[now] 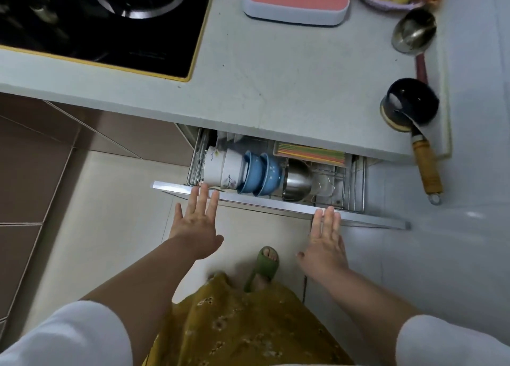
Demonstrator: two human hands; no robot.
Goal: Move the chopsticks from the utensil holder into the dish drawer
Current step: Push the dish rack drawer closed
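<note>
The chopsticks (310,153) lie flat in a shallow tray (277,148) at the back of the dish drawer (276,204), half tucked under the countertop (276,89). They are a colourful bundle, packed side by side, their long axis running left to right along the drawer; which end is the tips, I cannot tell. In front of them, on the wire rack, bowls stand on edge: white bowls (220,169) at the left, blue bowls (262,173) nested beside them, then a steel bowl (296,179) and some clear glassware (324,186). Both hands are spread flat and empty, fingers straight. The left hand (197,222) has its fingertips on the drawer's front edge near the left end; the right hand (324,241) touches the same edge further right. A ladle (414,33) and a dark pan (408,103) sit on the counter at right.
</note>
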